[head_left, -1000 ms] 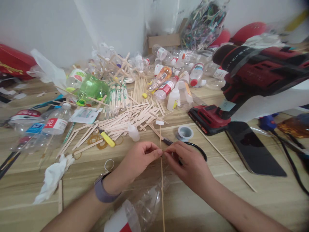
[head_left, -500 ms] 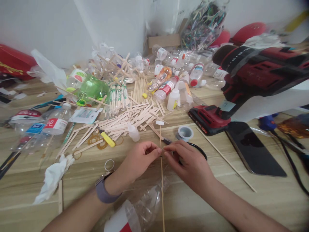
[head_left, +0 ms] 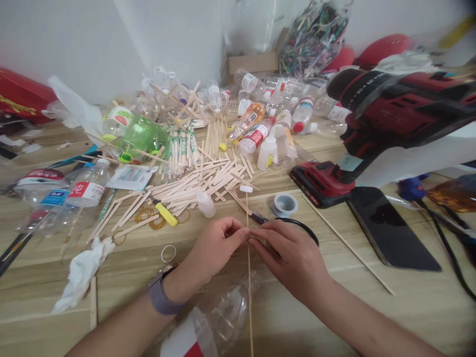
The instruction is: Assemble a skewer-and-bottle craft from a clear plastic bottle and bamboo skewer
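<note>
A thin bamboo skewer [head_left: 250, 292] runs from the bottom edge up between my hands, with a white bottle cap [head_left: 246, 189] at its far end. My left hand [head_left: 217, 250] is closed, thumb and forefinger pinched on the skewer below the cap. Against those fingertips, my right hand [head_left: 292, 255] is also closed in a pinch; what is between its fingers is too small to tell. A clear plastic bottle [head_left: 228, 310] with a white and red part lies under the skewer near me. Scissors [head_left: 303, 228] with black handles lie partly behind my right hand.
A red and black cordless drill [head_left: 390, 114] stands at right, beside a dark phone [head_left: 394, 230]. Ahead lie loose craft sticks [head_left: 201, 186], a tape roll [head_left: 285, 204], a small white bottle [head_left: 206, 204] and several plastic bottles [head_left: 256, 136]. Crumpled tissue [head_left: 85, 270] lies left.
My right hand's fingers have drawn closer together and shifted slightly at the skewer. My left hand stays pinched in nearly the same place. The things on the table have not moved.
</note>
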`<state>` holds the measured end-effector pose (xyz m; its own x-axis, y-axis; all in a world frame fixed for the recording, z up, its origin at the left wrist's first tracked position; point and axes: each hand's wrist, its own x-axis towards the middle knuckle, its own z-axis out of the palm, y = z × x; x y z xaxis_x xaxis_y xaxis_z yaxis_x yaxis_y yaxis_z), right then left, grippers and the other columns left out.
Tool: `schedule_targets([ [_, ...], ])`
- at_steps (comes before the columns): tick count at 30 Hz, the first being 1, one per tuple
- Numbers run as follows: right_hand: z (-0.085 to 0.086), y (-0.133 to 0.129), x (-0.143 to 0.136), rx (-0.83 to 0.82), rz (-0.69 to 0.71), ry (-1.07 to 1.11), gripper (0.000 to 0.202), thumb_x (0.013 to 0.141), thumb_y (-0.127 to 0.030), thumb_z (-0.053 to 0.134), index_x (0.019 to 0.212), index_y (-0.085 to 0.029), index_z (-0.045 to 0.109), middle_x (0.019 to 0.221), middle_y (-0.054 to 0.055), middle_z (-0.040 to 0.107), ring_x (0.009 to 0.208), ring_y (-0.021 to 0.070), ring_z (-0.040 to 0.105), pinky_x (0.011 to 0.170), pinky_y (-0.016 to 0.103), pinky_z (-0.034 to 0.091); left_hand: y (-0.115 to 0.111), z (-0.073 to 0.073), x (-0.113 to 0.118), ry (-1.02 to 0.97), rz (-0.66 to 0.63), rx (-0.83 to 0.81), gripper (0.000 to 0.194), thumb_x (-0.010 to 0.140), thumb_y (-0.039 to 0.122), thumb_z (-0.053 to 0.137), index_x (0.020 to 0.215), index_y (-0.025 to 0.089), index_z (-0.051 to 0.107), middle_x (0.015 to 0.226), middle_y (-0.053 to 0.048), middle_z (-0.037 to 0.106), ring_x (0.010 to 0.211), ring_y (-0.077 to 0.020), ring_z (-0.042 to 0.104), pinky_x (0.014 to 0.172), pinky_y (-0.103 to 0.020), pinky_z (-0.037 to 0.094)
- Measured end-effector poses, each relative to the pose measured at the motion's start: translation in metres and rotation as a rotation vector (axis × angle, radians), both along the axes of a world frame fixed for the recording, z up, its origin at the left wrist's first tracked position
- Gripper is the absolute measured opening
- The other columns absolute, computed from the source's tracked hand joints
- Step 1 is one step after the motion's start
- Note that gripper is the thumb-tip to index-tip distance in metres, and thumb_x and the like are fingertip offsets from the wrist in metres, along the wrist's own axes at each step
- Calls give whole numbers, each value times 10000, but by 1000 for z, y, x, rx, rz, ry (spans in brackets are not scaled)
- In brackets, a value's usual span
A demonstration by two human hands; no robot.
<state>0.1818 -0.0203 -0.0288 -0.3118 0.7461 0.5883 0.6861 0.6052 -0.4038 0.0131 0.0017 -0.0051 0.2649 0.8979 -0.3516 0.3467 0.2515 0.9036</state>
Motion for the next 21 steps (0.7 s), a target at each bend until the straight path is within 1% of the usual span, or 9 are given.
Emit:
schedule_targets([
  [4, -1, -1, -1, -4, 1, -6, 165, 912, -203, 566, 844, -159, 710, 790, 69, 706, 650, 174, 649, 601, 285, 476, -1, -6, -1, -6, -15, 4, 237, 822, 389, 577, 734, 169, 588, 675, 32, 537, 661, -134, 470, 627, -266, 356],
  [7, -1, -1, -1, 16, -11, -29, 174, 907, -187, 562, 824, -148, 710, 765, 68, 700, 634, 180, 638, 595, 293, 455, -2, -7, -2, 1, -22, 8, 243, 824, 395, 575, 740, 169, 601, 682, 29, 553, 667, -136, 481, 631, -267, 364],
  [10, -1, -1, -1, 6, -17, -39, 183, 896, -168, 555, 802, -144, 710, 737, 68, 687, 619, 180, 627, 579, 290, 437, -2, -3, -2, 17, -41, -2, 210, 817, 361, 578, 754, 166, 624, 702, 19, 591, 682, -142, 512, 646, -270, 383],
  [14, -2, 0, 0, -46, -19, -27, 186, 866, -155, 563, 748, -150, 706, 696, 63, 663, 602, 175, 605, 569, 284, 421, -1, 6, -1, 28, -88, -19, 111, 778, 257, 605, 798, 162, 659, 768, -3, 666, 736, -156, 579, 692, -271, 419],
  [16, -1, 1, 1, -130, -2, 20, 190, 856, -151, 553, 754, -146, 713, 687, 60, 647, 581, 159, 583, 546, 271, 410, 0, 10, -1, 52, -102, -4, 101, 780, 239, 603, 806, 165, 666, 776, -7, 682, 734, -158, 592, 680, -268, 426],
  [17, 1, 1, 1, -197, 6, 59, 192, 852, -154, 546, 762, -146, 716, 680, 55, 636, 569, 149, 569, 530, 261, 401, 0, 11, 0, 69, -111, 14, 102, 787, 242, 599, 806, 168, 667, 773, -7, 684, 726, -157, 594, 668, -267, 426],
  [21, 7, 5, 2, -516, 0, 255, 196, 815, -211, 541, 703, -164, 695, 618, 22, 586, 537, 128, 513, 494, 243, 362, -1, 11, -1, 165, -101, 132, 114, 822, 253, 572, 815, 178, 658, 766, -3, 677, 711, -153, 588, 647, -265, 427],
])
